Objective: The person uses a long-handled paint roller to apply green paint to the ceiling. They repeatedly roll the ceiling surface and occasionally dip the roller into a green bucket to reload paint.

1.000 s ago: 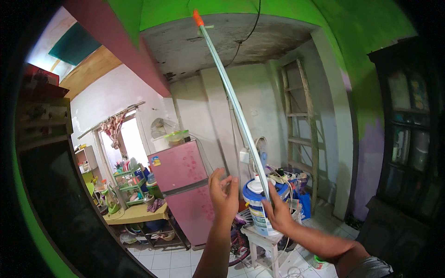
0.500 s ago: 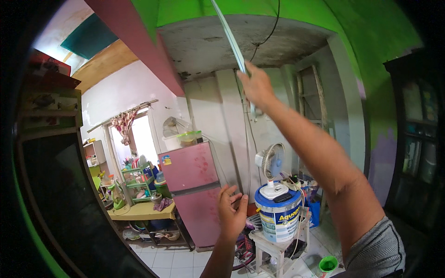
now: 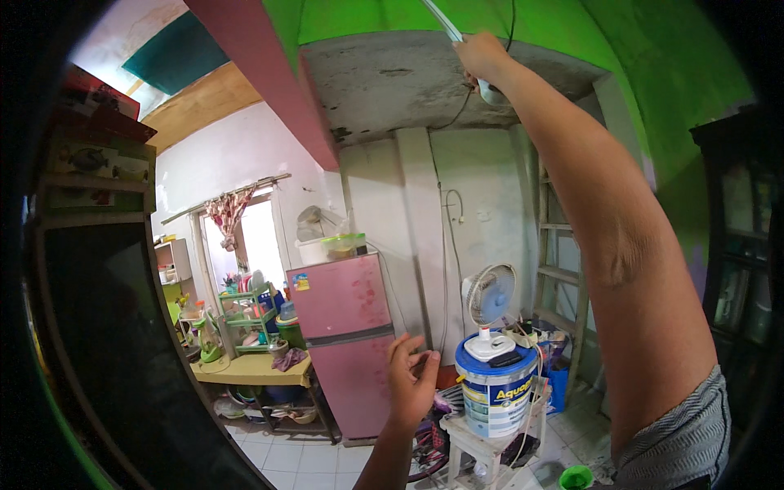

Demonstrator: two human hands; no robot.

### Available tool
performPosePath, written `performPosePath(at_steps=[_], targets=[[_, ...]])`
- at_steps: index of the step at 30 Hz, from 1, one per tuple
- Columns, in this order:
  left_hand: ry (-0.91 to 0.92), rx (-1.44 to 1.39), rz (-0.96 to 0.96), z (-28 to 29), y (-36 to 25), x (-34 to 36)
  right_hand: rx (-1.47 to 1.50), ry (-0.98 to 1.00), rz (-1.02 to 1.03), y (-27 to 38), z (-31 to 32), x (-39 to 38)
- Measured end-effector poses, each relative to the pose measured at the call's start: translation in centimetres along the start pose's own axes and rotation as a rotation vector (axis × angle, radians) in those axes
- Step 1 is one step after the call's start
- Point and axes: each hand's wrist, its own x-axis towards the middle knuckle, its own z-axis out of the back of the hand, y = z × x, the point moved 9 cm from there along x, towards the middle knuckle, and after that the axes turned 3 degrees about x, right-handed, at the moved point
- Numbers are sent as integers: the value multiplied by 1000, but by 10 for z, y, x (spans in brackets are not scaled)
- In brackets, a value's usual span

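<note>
My right hand (image 3: 483,61) is raised high near the top of the view and closed around a long, thin, pale pole (image 3: 442,18). The upper part of the pole slants up and left in front of the green-painted wall (image 3: 376,16) and leaves the picture. A short pale end shows below the fist. My left hand (image 3: 412,380) is held low in front of the pink fridge (image 3: 347,294), its fingers loosely bent and apart, with nothing in it. Just right of that hand, but farther off, stands a white paint bucket (image 3: 496,404) with a blue lid.
On the bucket stands a small fan (image 3: 492,298); a white stool (image 3: 469,441) carries the bucket. A wooden ladder (image 3: 563,276) leans at the back right. Dark cabinets (image 3: 90,327) flank the left side, and a glass-fronted one (image 3: 743,278) the right. A green pail (image 3: 576,477) sits on the floor.
My right hand has moved up and to the right with the pole, so less of the pole shows. My left hand stays nearly where it was. The view has shifted slightly.
</note>
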Motion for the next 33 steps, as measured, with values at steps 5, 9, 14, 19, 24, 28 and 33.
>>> performPosePath(at_steps=[5,9,14,19,24,28,33], targets=[[32,-31,3,-14,4,-6,39,95,-53,-13,14,-56],[88,15,27,-27,-7,-17,21,144,-17,-29,23,-133],[157,-45,48,-60,-7,-31,-168,74,-91,-91,47,-239],[179,-77,67,-71,1,-46,-119,122,-88,-127,65,-372],[288,-65,78,-100,-6,-61,-148,225,-86,-127,110,-503],[331,-43,95,-114,-10,-73,-138,380,-451,-153,138,-603],[494,-228,315,-157,11,-92,-218,524,-531,-168,171,-704]])
